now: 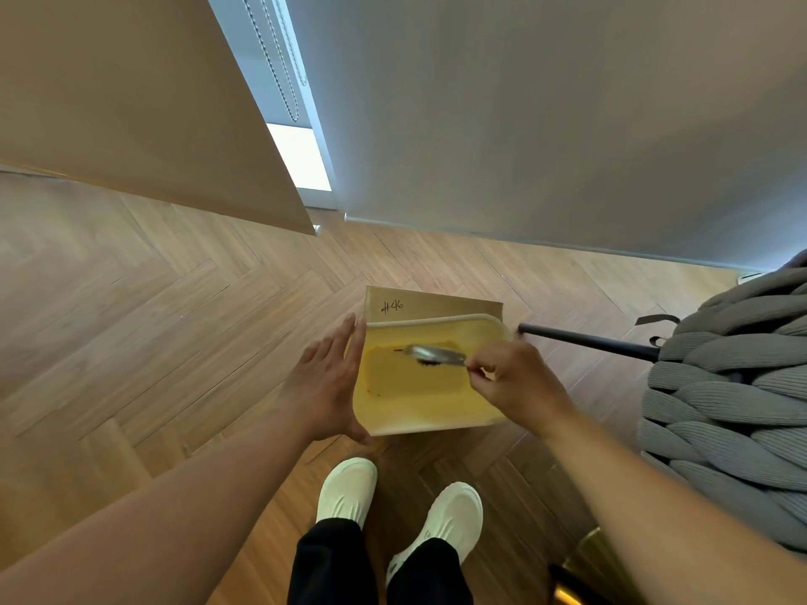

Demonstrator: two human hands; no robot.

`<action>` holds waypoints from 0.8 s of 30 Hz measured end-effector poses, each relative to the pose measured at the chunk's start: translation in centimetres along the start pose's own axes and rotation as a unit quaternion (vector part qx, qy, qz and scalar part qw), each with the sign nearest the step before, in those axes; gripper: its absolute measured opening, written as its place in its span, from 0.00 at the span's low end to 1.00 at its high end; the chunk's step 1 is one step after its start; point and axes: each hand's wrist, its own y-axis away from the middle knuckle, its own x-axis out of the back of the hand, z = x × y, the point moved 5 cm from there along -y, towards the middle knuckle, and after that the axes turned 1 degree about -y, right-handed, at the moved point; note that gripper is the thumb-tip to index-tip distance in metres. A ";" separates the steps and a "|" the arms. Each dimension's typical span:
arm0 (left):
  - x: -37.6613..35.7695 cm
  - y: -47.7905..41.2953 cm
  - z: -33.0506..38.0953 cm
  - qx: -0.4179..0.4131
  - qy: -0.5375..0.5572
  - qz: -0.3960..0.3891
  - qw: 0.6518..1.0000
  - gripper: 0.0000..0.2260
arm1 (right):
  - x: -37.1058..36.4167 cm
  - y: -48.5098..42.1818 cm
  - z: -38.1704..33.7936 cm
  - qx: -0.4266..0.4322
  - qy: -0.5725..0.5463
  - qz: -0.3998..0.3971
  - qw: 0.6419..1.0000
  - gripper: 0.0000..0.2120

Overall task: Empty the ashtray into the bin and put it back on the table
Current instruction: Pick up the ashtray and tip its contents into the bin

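Your right hand (513,379) at frame centre, fingers pinched on the rim of the tilted metal ashtray (434,355) over the yellow bin (419,412), dark ash just beneath it, your left hand (325,388) flat, fingers together against the bin's left side.
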 end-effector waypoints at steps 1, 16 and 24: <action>0.0 0.0 0.0 0.000 0.001 -0.001 1.000 0.73 | -0.4 0.5 -0.8 0.062 0.054 -0.003 0.997 0.05; 0.0 -0.1 -0.2 0.000 0.006 0.003 1.000 0.74 | -1.9 2.3 -1.3 0.133 0.159 0.025 0.978 0.05; 0.2 0.2 0.1 -0.003 0.007 0.000 1.000 0.74 | -1.6 2.5 -1.4 0.119 0.129 0.035 0.984 0.03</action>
